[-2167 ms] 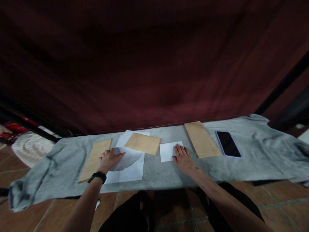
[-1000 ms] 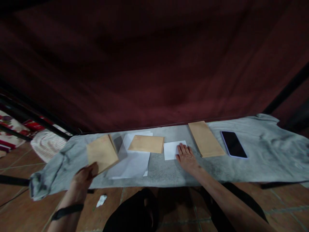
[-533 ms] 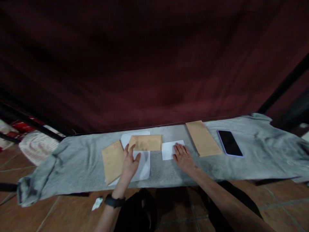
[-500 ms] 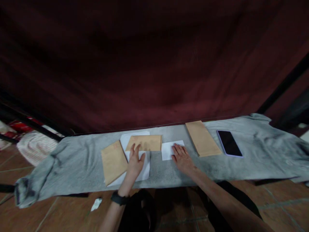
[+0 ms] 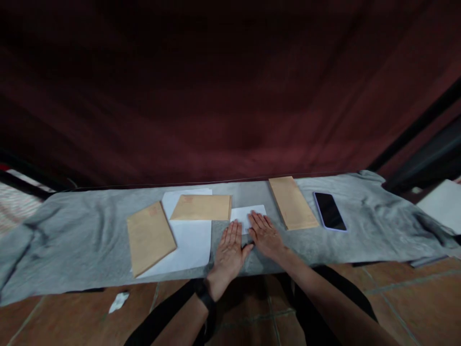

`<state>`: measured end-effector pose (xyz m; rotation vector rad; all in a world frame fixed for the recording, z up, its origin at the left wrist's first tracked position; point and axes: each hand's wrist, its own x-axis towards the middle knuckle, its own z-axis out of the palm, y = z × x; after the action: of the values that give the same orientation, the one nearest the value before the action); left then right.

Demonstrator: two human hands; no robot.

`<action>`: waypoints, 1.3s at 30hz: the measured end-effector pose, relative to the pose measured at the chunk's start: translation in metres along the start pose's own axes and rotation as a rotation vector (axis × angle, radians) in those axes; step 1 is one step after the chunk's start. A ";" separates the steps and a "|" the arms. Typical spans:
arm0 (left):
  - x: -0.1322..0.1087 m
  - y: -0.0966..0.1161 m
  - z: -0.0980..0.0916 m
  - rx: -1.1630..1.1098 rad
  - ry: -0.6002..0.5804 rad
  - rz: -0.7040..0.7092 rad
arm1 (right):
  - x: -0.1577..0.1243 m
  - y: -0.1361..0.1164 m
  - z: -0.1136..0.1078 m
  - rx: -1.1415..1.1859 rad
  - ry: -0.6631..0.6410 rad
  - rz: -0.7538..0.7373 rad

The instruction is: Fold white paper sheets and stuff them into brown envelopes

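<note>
Both of my hands lie flat at a small folded white paper in the middle of the grey cloth. My left hand rests at the paper's left end, fingers stretched out. Over the right part of the paper lies my right hand, its fingers extended as well. A brown envelope lies just left of the paper, on top of larger white sheets. Another brown envelope overlaps those sheets on their left side. To the right of my right hand is a further brown envelope, lying at a slant.
A phone with a purple edge lies right of the envelopes. The grey cloth covers a long narrow surface, with a dark red curtain behind it. A crumpled white scrap is on the tiled floor.
My left hand has left the middle brown envelope and moved right onto the small white paper. My right hand stays on that paper. The view has shifted slightly to the right.
</note>
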<state>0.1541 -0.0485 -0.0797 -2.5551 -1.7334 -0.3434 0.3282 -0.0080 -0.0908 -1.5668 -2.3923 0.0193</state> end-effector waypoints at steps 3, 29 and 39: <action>-0.004 0.002 -0.003 0.060 -0.012 -0.052 | -0.003 0.007 -0.003 -0.024 0.022 0.057; 0.019 0.013 -0.010 -0.037 -0.052 0.157 | 0.002 -0.001 -0.014 -0.011 -0.086 -0.003; 0.025 0.003 -0.011 -0.014 -0.101 0.121 | 0.017 0.017 -0.010 -0.003 -0.058 0.083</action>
<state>0.1641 -0.0284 -0.0635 -2.7167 -1.6011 -0.2264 0.3396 0.0136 -0.0805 -1.6883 -2.3699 0.0786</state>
